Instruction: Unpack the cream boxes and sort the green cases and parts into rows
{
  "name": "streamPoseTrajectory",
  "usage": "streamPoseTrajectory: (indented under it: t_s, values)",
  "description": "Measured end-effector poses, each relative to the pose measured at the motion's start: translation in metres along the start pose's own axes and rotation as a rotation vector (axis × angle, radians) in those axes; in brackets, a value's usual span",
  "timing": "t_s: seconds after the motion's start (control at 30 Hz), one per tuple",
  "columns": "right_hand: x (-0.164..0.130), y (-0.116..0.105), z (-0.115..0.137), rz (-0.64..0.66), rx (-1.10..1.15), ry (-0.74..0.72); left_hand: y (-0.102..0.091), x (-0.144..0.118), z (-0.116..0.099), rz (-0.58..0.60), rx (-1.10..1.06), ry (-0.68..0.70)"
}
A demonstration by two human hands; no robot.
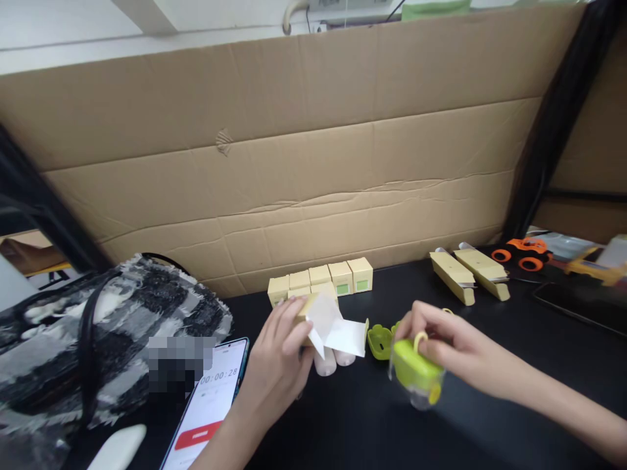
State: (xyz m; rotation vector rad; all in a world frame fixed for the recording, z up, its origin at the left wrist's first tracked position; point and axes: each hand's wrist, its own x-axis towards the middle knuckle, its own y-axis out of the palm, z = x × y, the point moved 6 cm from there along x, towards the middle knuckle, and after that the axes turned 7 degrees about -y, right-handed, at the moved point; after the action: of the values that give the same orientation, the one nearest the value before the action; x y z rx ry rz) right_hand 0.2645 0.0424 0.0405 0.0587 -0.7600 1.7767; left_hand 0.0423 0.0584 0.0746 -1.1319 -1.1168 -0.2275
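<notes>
Head view: left hand [281, 352] clasps a small open carton [323, 323] (flap out) — right hand [448, 346] pinches a lime-green toy [415, 371].

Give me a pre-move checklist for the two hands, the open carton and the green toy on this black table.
1. Left hand has a grip on the small open carton: ok.
2. Carton's white flap folded open: ok.
3. Right hand grips the green toy in its clear bag: ok.
4. Toy lifted off the black table: cannot tell.
5. Loose green piece lies apart between the hands: ok.
6. Phone timer lies beside the left wrist, screen lit: ok.
</notes>
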Motion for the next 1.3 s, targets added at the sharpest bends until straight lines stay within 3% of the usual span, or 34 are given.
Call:
streamPoseTrajectory:
  t_s: [0.07,0.13,0.2,0.27,0.4,0.5,0.63,0.73,0.93,1.0,1.1,1.17,1.23,1.3]
  values:
    - [-0.004,0.01,0.002,0.16,-0.189,-0.013,0.0,-0.003,0.005,-0.032,-0.101,-0.1]
    - [-0.007,0.016,0.01,0.225,-0.327,-0.066,0.003,-0.006,0.01,-0.006,-0.27,-0.367]
    - [-0.008,0.015,0.025,0.155,-0.416,-0.193,0.014,-0.012,0.012,0.065,-0.581,-0.758]
    - [-0.009,0.012,0.046,0.028,-0.527,-0.384,0.026,-0.019,0.003,0.113,-0.935,-1.035]
    - [-0.018,0.026,0.082,-0.119,-0.866,-0.826,0.044,-0.031,-0.022,0.1,-1.417,-1.363]
    - [-0.024,0.04,0.089,-0.14,-0.982,-0.99,0.053,-0.044,-0.037,0.126,-1.616,-1.542]
    - [-0.028,0.044,0.084,-0.165,-1.012,-0.988,0.056,-0.049,-0.05,0.205,-1.738,-1.624]
    - [-0.032,0.038,0.078,-0.222,-0.904,-0.944,0.052,-0.045,-0.051,0.213,-1.786,-1.618]
    - [-0.033,0.047,0.075,-0.159,-0.782,-1.038,0.049,-0.043,-0.031,0.01,-1.513,-1.51]
    - [-0.036,0.052,0.079,-0.223,-0.852,-1.079,0.049,-0.041,-0.028,-0.036,-1.437,-1.405]
    - [-0.034,0.056,0.08,-0.156,-0.993,-1.067,0.048,-0.039,-0.03,-0.068,-1.414,-1.326]
    - [-0.029,0.042,0.078,-0.121,-1.011,-1.05,0.048,-0.04,-0.028,-0.1,-1.43,-1.359]
    - [-0.015,0.007,0.069,-0.177,-0.981,-0.928,0.047,-0.04,-0.024,-0.129,-1.439,-1.385]
    - [0.013,-0.038,0.043,-0.172,-0.956,-0.591,0.046,-0.038,-0.021,-0.134,-1.429,-1.361]
